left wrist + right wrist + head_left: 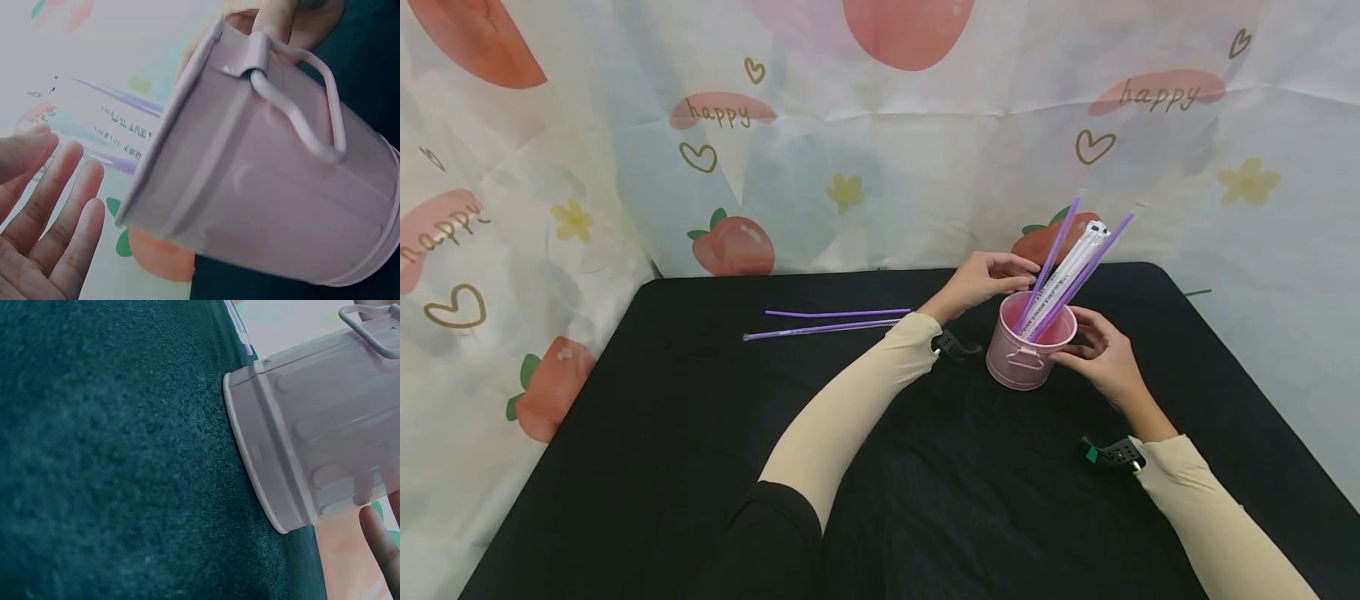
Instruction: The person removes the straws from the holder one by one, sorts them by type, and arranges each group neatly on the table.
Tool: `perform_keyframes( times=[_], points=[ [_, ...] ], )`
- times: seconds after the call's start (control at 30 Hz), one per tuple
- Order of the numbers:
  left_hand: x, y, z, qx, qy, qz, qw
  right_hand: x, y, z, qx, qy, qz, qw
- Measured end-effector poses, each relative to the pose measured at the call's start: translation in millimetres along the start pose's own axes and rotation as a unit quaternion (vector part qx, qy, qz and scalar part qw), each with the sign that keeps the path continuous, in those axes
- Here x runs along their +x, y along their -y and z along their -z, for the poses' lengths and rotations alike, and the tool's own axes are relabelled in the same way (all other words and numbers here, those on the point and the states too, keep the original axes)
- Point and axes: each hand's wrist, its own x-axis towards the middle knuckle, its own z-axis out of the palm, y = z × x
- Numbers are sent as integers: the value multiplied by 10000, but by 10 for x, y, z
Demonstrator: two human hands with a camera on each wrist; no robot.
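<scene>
Head view, nearest first: the right hand (1101,354) grips the pink bucket (1011,372) by its side, thumb beside the small handle (1026,359) and fingers curled round the rim. The bucket stands on the black surface (917,483); a light, low hold would probably steady it best (squeezing hard at the rim could tip it). A little farther off, the left hand (983,279) reaches up beside the rim, its fingers loosely stretched and apart, with hold of nothing. Inside the bucket, purple straws (1058,250) flank white printed wrappers (1066,273), all leaning right. To settle them well, I'd guide them from low down, letting their feet rest on the bottom. Off to the left lie two loose purple straws (820,331), their right ends near the left wrist; best taken up singly, near the middle. Farthest back hangs the patterned cloth (917,192).
</scene>
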Motion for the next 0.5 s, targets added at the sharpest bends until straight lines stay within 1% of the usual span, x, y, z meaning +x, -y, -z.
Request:
perform_keyframes(
  times=[0.1, 0.3, 0.4, 0.5],
  points=[
    [27, -17, -34, 95, 10, -3, 10000, -4, 5, 0, 101, 12, 1, 9999],
    [70, -43, -85, 236, 79, 89, 9996, -7, 3, 1, 98, 28, 5, 9999],
    [84, -54, -98, 221, 69, 80, 9997, -3, 0, 4, 79, 29, 12, 10000],
    [100, -50, -96, 94, 14, 88, 9999, 1, 0, 4, 94, 31, 4, 10000]
  ],
)
